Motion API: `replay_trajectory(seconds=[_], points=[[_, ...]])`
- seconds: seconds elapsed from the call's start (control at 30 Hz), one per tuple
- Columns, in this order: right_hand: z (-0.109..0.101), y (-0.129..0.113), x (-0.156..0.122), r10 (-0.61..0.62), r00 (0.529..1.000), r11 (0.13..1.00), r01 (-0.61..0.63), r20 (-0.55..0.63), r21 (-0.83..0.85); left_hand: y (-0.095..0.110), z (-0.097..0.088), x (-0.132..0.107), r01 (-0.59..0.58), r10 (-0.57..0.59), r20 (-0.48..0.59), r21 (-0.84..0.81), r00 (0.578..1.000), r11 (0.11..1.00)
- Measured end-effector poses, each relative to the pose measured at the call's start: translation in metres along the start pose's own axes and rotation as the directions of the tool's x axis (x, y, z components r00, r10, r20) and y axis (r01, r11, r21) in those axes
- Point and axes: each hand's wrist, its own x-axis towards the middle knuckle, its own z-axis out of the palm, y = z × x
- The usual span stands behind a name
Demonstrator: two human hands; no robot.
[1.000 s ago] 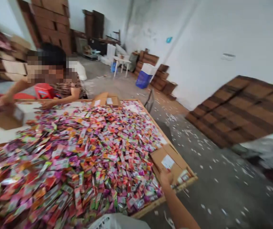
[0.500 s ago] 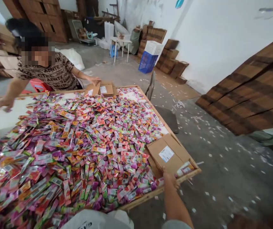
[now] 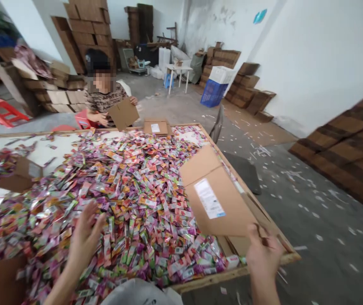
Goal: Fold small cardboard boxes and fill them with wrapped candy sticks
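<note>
Cardboard, the flattened box (image 3: 219, 199) slanted up-left from the right hand (image 3: 264, 256) pinching its near corner; the spread, empty left hand (image 3: 84, 235) hovered over sachets (image 3: 143, 186), well apart.

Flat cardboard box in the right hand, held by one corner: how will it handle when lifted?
The flat cardboard box is probably fairly stiff: it shows no sag though the right hand grips only its near corner. It is likely light for its size, being folded flat. Its far flap may swing at the crease.

Left hand (image 3: 86, 235) spread open, right hand (image 3: 263, 255) pinched closed, forearms outstretched.
</note>
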Motion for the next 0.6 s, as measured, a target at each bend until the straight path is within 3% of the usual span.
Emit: replay_trajectory(seconds=[0.03,0.1,0.17,0.23,0.3,0.37,0.4,0.47,0.6], points=[[0.011,-0.015,-0.015,-0.012,0.99,1.0,0.01,0.138,0.011,0.016,0.019,0.004,-0.022,0.024,0.023,-0.08,0.999,0.997],[0.037,-0.036,-0.047,-0.048,0.929,0.998,0.033,0.368,0.049,0.042,0.045,0.013,-0.01,0.013,0.013,-0.21,1.0,0.978],[0.061,-0.047,-0.079,-0.074,0.846,0.994,0.022,0.528,0.105,0.055,0.053,0.017,0.107,-0.104,0.029,-0.298,0.994,0.948],[0.079,-0.052,-0.107,-0.107,0.746,0.991,0.025,0.657,0.133,0.05,0.045,0.017,0.222,-0.238,-0.003,-0.343,0.971,0.913],[0.089,-0.052,-0.131,-0.164,0.617,0.985,0.061,0.77,0.161,0.032,0.029,0.012,0.274,-0.316,-0.071,-0.346,0.946,0.897],[0.094,-0.047,-0.147,-0.229,0.499,0.973,0.091,0.836,0.212,0.006,0.01,0.005,0.274,-0.311,-0.065,-0.329,0.948,0.904],[0.094,-0.044,-0.154,-0.246,0.464,0.969,0.089,0.851,0.232,-0.007,0.001,0.001,0.269,-0.295,-0.035,-0.323,0.955,0.907],[0.095,-0.036,-0.163,-0.229,0.435,0.972,0.056,0.871,0.228,-0.032,-0.014,-0.006,0.269,-0.268,0.05,-0.33,0.962,0.905],[0.096,-0.015,-0.182,-0.039,0.465,0.988,-0.117,0.884,0.105,-0.065,-0.032,-0.016,0.334,-0.275,0.202,-0.373,0.94,0.866]])
